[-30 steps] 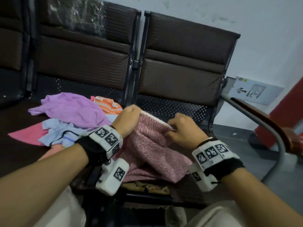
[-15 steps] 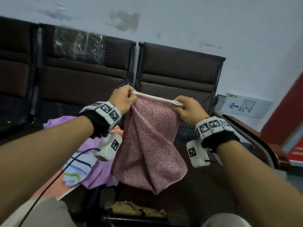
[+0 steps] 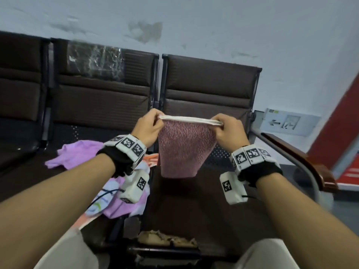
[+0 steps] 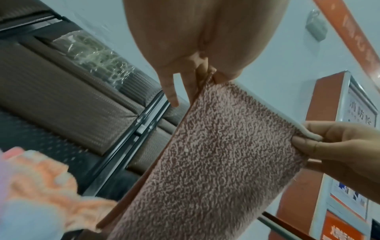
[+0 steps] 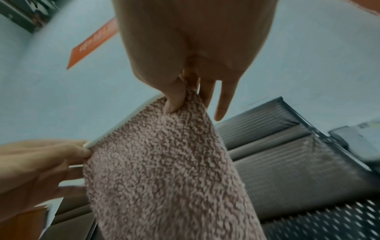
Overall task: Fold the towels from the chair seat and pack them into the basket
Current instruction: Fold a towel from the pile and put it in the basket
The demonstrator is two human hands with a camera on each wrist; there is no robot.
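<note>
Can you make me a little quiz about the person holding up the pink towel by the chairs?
1. True or false: both hands pinch the top edge of the pink towel.
2. Which towel lies farthest back on the chair seat? A) purple towel B) green towel C) black towel
3. Fill in: the pink towel hangs in the air and does ____ touch the seat.

Key
1. True: the left hand and the right hand each pinch a top corner.
2. A
3. not
</note>
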